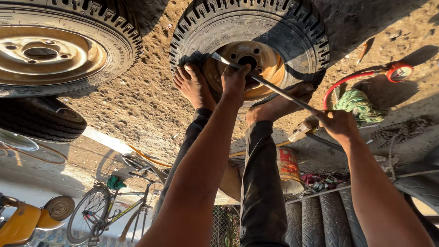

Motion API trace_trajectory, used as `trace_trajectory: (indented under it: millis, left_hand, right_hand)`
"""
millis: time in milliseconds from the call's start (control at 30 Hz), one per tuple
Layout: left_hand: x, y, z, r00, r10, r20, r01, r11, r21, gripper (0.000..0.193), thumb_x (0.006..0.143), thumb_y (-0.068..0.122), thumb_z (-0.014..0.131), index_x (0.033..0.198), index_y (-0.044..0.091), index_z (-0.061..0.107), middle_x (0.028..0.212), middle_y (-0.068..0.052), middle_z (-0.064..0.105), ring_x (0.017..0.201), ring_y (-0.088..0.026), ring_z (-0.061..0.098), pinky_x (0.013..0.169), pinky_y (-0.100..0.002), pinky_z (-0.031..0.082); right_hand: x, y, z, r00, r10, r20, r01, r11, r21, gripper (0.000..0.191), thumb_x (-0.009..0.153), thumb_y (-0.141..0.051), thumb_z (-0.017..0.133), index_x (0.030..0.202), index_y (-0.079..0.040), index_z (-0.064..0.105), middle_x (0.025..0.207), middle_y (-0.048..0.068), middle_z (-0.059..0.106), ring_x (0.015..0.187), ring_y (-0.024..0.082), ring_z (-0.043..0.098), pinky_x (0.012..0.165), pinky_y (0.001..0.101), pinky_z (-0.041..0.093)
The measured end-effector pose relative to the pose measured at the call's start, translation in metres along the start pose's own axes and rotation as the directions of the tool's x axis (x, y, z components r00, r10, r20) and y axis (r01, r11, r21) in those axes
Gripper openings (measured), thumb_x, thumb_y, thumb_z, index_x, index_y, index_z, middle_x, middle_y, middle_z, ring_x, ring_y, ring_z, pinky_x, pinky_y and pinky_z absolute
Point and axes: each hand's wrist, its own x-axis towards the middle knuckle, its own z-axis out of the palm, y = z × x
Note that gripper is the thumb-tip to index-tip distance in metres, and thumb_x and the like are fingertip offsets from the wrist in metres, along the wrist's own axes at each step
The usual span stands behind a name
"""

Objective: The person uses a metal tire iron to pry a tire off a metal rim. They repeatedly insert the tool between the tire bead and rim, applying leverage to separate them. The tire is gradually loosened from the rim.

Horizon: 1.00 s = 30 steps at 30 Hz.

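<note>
Tyre iron (270,87) lies across the wheel (249,43) on the dirt ground (137,105), pinned by both bare feet. Left hand (235,82) is clenched round its upper end, right hand (338,126) round the handle. Judged rigid, heavy steel, best gripped at the far end for leverage.

My left hand (235,82) presses the long steel bar (265,82) against the tyre's yellow rim (247,64). My right hand (338,126) grips its far end, fingers (325,120) closed.
</note>
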Motion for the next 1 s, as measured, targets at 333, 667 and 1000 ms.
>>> trace_trajectory:
  millis: [333, 667, 1000]
  left_hand:
    - [0.002, -0.016, 0.021, 0.952, 0.053, -0.303, 0.058, 0.936, 0.348, 0.038, 0.094, 0.007, 0.055, 0.126, -0.004, 0.036, 0.093, -0.025, 0.069, 0.06, -0.03, 0.075, 0.051, -0.036, 0.06]
    - [-0.007, 0.071, -0.049, 0.944, -0.299, -0.142, 0.274, 0.463, 0.843, 0.05, 0.093, 0.009, 0.065, 0.131, -0.007, 0.037, 0.097, -0.026, 0.064, 0.062, -0.032, 0.07, 0.047, -0.04, 0.06]
    - [0.013, 0.164, -0.063, 0.955, -0.262, -0.14, 0.025, -0.399, 0.917, 0.05, 0.094, 0.011, 0.065, 0.135, -0.003, 0.04, 0.105, -0.026, 0.064, 0.071, -0.032, 0.071, 0.055, -0.041, 0.06]
  right_hand:
    - [-0.065, 0.009, 0.034, 0.999, -0.04, -0.03, 0.034, 0.984, -0.173, 0.072, 0.104, -0.068, 0.039, 0.069, -0.012, 0.067, 0.05, 0.004, 0.049, 0.041, 0.02, 0.039, 0.044, 0.0427, 0.034]
    - [-0.258, -0.193, 0.119, 0.818, -0.095, 0.567, -0.561, 0.084, 0.823, 0.023, 0.097, -0.026, 0.06, 0.096, -0.004, 0.056, 0.057, -0.003, 0.04, 0.042, 0.009, 0.035, 0.034, 0.0275, 0.027]
    - [-0.249, -0.495, 0.148, 0.764, -0.572, 0.299, -0.369, -0.007, 0.93, 0.03, 0.105, -0.019, 0.05, 0.129, -0.001, 0.045, 0.083, 0.01, 0.057, 0.066, 0.015, 0.054, 0.054, 0.0311, 0.044]
